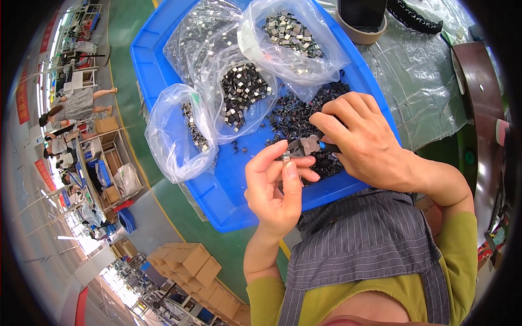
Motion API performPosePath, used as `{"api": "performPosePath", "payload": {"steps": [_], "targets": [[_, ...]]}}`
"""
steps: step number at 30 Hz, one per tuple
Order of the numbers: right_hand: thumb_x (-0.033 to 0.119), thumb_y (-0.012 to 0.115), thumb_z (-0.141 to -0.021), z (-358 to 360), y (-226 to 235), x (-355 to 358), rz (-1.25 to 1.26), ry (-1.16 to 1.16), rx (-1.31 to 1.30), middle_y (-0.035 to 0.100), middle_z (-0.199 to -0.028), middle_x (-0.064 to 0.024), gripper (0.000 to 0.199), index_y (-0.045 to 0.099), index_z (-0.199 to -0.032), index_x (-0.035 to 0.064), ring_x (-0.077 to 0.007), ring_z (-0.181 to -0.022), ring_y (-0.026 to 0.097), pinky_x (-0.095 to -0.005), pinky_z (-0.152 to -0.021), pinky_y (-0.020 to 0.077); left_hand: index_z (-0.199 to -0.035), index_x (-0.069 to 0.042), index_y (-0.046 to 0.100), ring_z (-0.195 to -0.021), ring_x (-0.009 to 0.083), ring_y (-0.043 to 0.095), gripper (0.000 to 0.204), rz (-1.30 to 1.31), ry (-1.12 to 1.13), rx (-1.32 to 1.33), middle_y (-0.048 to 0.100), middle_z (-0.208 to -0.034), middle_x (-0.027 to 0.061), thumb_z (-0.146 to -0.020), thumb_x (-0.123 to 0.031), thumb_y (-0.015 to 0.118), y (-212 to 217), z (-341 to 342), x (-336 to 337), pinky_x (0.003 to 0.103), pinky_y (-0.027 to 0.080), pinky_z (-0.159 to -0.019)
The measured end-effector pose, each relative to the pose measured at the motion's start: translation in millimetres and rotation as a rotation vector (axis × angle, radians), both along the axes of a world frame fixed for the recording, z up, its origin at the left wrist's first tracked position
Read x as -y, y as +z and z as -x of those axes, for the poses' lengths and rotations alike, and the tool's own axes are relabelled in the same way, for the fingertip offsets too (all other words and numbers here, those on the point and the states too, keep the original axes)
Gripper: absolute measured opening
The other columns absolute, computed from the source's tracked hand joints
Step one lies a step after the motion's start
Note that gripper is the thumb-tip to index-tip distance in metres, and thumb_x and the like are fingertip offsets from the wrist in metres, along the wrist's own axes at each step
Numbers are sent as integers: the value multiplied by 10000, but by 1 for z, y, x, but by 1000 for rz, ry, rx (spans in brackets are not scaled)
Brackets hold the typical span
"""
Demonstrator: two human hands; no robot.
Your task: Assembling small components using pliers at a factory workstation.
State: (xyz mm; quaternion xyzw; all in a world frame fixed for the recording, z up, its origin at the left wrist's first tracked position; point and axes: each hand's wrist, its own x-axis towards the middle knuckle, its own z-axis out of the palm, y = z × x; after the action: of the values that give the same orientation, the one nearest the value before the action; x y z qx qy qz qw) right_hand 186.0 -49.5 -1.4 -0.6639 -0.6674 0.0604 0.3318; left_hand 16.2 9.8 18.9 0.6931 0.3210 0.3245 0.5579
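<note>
My left hand (274, 187) pinches a small silver metal connector-like part (286, 156) between thumb and fingertips, above the near side of a blue tray (215, 195). Closed around the handles of a pair of pliers (310, 144), my right hand (367, 136) keeps the metal jaws beside that part; whether they touch it I cannot tell. Beneath both hands lies a loose heap of tiny black pieces (296, 111). Clear plastic bags stand in the tray: one with black and silver parts (244, 92), another with silvery parts (293, 35), and one at the left (174, 146).
Right of the tray, a plastic-covered table (413, 87) holds a round tan bowl (361, 33) with a dark flat object in it, and a black coiled item (416, 19). Stacked cardboard boxes (187, 263) stand lower left. A person (79, 106) is farther off on the left.
</note>
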Motion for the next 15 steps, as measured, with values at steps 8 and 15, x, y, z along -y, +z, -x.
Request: {"api": "performPosePath", "payload": {"steps": [8,15], "targets": [[60,609,-706,0,-2,-1,0,24,-10,497,-867,-81,279,545,-978,63,-259,-861,492,-378,-770,385,-1214,30,399,-640,154,648,274,-83,-11,-48,674,-850,185,-956,-48,448,0,0,-1,192,472,-550],[70,612,-702,0,-3,0,-9,21,4,496,-863,-84,282,542,-976,63,-261,-860,492,-375,-761,386,-1205,32,404,-641,153,648,268,-97,-16,-42,676,-865,196,-954,-48,449,-1,0,-2,189,468,-554]]}}
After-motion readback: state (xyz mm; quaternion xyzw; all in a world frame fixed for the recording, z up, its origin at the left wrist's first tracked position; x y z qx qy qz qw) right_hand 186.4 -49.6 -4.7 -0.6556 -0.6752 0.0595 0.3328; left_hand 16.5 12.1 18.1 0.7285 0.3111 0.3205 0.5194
